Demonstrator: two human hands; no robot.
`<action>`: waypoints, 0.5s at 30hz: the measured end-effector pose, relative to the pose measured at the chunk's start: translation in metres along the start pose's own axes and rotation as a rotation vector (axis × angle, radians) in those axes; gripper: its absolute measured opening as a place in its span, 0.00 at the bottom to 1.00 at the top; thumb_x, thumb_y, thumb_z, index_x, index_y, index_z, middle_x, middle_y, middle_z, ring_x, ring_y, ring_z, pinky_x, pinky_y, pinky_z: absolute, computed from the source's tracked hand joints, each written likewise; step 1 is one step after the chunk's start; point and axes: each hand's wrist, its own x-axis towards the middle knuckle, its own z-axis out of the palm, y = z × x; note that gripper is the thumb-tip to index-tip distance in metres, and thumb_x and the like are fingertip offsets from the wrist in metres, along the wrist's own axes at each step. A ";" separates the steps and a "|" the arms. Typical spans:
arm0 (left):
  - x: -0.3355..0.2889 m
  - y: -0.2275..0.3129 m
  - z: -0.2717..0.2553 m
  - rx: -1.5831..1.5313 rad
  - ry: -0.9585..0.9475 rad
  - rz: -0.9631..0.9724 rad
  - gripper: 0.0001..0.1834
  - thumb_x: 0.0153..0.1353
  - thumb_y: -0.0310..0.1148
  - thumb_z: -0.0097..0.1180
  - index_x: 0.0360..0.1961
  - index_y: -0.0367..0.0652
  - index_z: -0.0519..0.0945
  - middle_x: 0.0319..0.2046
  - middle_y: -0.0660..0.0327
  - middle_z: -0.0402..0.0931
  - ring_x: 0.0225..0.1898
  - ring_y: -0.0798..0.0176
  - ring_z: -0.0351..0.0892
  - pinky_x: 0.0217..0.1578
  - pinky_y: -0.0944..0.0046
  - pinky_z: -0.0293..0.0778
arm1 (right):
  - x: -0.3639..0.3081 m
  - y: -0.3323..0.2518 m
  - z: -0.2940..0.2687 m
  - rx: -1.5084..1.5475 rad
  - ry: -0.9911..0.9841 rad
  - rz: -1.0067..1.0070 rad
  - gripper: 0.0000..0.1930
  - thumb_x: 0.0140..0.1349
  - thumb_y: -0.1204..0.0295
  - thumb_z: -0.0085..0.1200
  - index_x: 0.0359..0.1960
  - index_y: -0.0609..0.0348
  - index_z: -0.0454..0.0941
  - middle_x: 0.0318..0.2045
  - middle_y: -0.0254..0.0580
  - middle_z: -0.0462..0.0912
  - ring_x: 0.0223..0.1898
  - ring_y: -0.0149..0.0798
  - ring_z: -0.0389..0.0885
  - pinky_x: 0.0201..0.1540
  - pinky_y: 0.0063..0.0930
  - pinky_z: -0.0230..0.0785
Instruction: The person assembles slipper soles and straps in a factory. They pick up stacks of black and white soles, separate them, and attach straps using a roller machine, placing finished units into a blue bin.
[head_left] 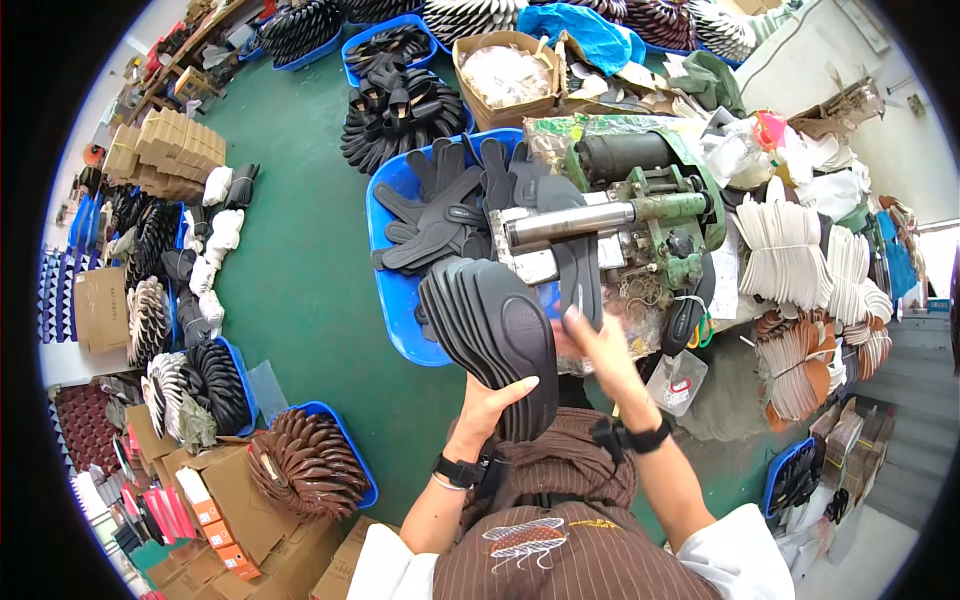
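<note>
Green workshop floor crowded with bins of soles surrounds a roller machine [620,215], where the left hand [487,398] cradles a fanned stack of black insoles [495,335], long axes running up-left, many apparently unfed, while right hand [600,340] fingers pinch one insole [583,275] standing nearly upright at the roller.

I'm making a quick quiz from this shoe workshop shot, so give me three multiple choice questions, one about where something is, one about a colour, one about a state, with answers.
1. Where is the fanned stack of black insoles?
A. on the floor
B. on the left hand
C. in a cardboard box

2. What colour is the bin of dark insoles beside the machine?
A. blue
B. red
C. yellow

3. What is the right hand doing?
A. hanging free
B. resting on the lap
C. gripping one insole at the machine

Answers: B, the left hand props the stack from below; A, its rim is plainly blue; C, the fingers pinch a single dark insole.
</note>
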 end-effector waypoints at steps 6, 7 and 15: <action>0.003 -0.001 0.013 0.019 0.054 0.030 0.33 0.48 0.24 0.72 0.56 0.34 0.71 0.50 0.58 0.76 0.51 0.63 0.75 0.56 0.62 0.71 | -0.004 0.033 -0.044 -0.059 0.221 -0.062 0.07 0.61 0.75 0.61 0.35 0.61 0.75 0.26 0.31 0.80 0.28 0.21 0.76 0.31 0.19 0.70; 0.005 -0.004 0.009 0.008 0.034 0.013 0.34 0.48 0.25 0.72 0.56 0.34 0.71 0.50 0.58 0.76 0.51 0.63 0.75 0.56 0.62 0.71 | 0.007 0.027 -0.050 -0.003 0.247 -0.064 0.07 0.62 0.74 0.60 0.34 0.62 0.74 0.26 0.32 0.81 0.29 0.21 0.78 0.32 0.20 0.71; 0.008 -0.004 0.010 0.037 -0.016 -0.071 0.35 0.51 0.24 0.67 0.61 0.36 0.67 0.55 0.55 0.74 0.56 0.59 0.74 0.57 0.58 0.70 | -0.017 0.037 -0.009 -0.265 0.095 -0.004 0.12 0.59 0.73 0.63 0.41 0.63 0.77 0.34 0.34 0.82 0.30 0.27 0.78 0.35 0.22 0.73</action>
